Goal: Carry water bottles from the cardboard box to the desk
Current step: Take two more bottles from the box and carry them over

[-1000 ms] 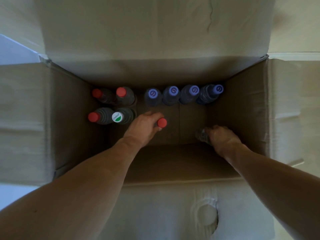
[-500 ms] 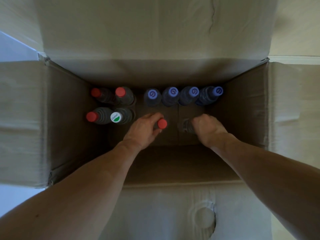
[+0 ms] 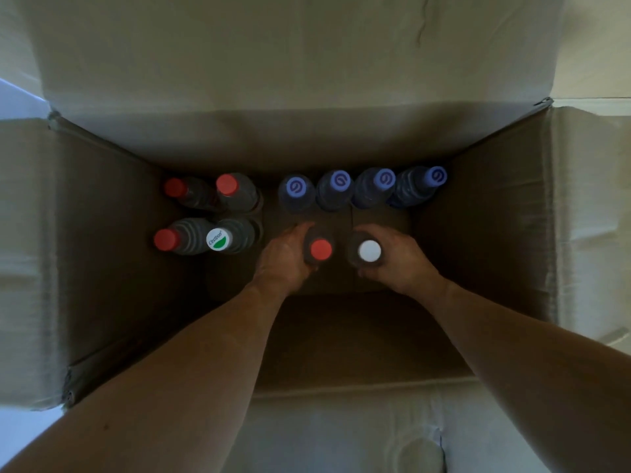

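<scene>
I look straight down into an open cardboard box. My left hand grips a red-capped bottle held upright near the box's middle. Beside it, my right hand grips a white-capped bottle, also upright. The two held bottles stand close together, caps facing me. Along the far wall stand several blue-capped bottles. At the far left are red-capped bottles and one bottle with a white and green cap.
The box flaps are folded out on all sides: the far flap, the left flap, the right flap and the near flap. The box's near half shows bare cardboard floor. No desk is in view.
My right hand moved left from the box's right side and turned its bottle upright, so the white cap now shows. My left hand's red-capped bottle has also come upright beside it.
</scene>
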{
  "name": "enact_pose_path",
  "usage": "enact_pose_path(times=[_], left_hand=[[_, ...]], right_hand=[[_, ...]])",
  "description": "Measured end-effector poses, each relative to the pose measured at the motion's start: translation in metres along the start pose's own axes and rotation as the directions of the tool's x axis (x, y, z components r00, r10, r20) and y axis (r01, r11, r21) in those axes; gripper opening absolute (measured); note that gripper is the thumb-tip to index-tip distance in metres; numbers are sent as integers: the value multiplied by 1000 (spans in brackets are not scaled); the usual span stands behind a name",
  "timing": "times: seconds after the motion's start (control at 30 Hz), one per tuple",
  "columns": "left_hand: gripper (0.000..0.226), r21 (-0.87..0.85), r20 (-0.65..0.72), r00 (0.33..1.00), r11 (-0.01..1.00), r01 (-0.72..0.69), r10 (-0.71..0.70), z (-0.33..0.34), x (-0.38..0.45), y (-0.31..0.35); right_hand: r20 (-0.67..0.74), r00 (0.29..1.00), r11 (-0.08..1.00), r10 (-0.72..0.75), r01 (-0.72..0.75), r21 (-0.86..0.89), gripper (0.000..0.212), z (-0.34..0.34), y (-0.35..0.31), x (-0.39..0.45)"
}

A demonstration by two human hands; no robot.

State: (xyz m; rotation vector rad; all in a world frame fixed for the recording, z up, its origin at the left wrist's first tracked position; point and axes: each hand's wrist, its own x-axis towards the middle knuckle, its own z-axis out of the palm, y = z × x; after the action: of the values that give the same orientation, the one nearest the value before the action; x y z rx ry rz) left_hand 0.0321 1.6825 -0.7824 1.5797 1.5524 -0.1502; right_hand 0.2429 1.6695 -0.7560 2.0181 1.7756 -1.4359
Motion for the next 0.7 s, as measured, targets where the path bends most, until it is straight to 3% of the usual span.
enact_pose_path(times=[0.1, 0.3, 0.57, 0.7], left_hand=[[88, -6, 16, 1000, 1000, 2, -2, 7, 8, -9], [78, -102, -31, 998, 994, -49, 46, 5, 11, -15], [63, -251, 44, 998, 968, -29, 41, -65, -22, 19], [63, -463, 177, 984, 885, 48, 39, -118, -43, 48]], right_hand=[[25, 1000, 1000, 16, -16, 11, 89, 9, 11, 10], [-83, 996, 998, -20, 24, 51, 70, 21, 16, 18], [-39, 998, 969, 40, -29, 246, 77, -36, -17, -23], [30, 998, 884, 54, -62, 464, 73, -80, -47, -54]])
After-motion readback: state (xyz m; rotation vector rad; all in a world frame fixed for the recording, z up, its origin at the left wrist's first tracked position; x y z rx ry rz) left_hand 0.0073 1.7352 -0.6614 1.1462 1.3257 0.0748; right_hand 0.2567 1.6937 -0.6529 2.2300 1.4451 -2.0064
